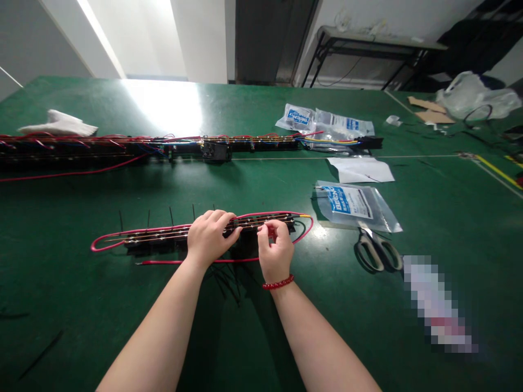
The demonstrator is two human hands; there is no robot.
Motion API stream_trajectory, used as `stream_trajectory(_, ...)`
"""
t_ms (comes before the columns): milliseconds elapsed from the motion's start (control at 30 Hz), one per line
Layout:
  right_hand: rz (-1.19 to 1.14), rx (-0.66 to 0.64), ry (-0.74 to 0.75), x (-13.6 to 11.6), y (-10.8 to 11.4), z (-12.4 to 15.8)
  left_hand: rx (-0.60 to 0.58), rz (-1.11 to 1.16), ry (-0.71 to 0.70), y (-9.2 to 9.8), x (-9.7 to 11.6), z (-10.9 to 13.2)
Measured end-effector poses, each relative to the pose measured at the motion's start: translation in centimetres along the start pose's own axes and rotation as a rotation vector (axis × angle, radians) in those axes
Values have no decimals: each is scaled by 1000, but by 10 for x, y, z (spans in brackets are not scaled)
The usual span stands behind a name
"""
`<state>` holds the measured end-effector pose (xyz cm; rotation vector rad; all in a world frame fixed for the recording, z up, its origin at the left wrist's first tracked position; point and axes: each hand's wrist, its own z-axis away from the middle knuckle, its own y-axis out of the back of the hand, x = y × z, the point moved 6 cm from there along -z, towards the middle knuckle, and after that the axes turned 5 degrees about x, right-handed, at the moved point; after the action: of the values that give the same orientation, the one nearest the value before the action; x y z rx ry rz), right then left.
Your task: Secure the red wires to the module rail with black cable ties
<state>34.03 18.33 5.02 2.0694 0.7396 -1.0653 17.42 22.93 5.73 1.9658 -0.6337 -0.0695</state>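
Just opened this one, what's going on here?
A person is working with both bare hands on a short black wired strip looped with red wire, on a green mat. The left hand lies across the strip; the right hand pinches at it with its fingertips. Scissors lie to the right, a longer harness beyond.

Glossy clear plastic of the zip bag; smooth red insulation on the wire; matt green bench top; bright steel scissor blades.

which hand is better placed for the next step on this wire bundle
Probably the right hand: its fingertips are pinched at the wire bundle, while the left hand lies spread over it, seemingly holding it down.
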Motion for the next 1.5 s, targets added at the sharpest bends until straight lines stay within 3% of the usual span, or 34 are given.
stream_trajectory(467,68,-37,120,-11,-2,3,-2,-13,2,0,0,0)
stream_trajectory(733,157,-93,316,-20,-7,10,-9,14,14,0,0,-1)
stream_trajectory(967,188,-289,492,-33,-19,17,-52,34,27,-2,-2,0)
stream_trajectory(1500,130,-327,472,-30,-21,16,-87,38,23,-3,-2,0)
